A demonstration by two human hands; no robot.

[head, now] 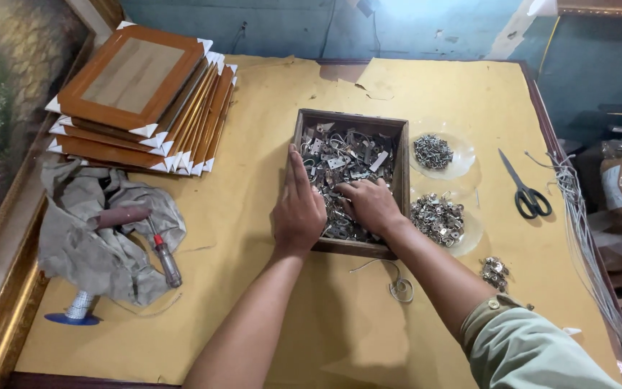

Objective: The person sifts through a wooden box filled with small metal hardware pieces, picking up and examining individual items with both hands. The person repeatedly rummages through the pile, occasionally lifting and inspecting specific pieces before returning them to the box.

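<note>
A dark wooden tray [403, 155] sits in the middle of the yellow-papered table, filled with small metal hangers and brackets [347, 162]. My left hand [298, 209] lies flat against the tray's left wall, fingers straight and together. My right hand [370, 205] is inside the tray at its near end, fingers curled down into the metal pieces; whether it grips any is hidden.
A stack of wooden picture frames [138, 101] lies at the back left. A crumpled cloth [102, 238] and a red-handled screwdriver [165, 261] lie at left. Two clear dishes of metal bits [437, 187], black scissors [525, 191], wire loops [397, 287] and cords [577, 209] lie at right.
</note>
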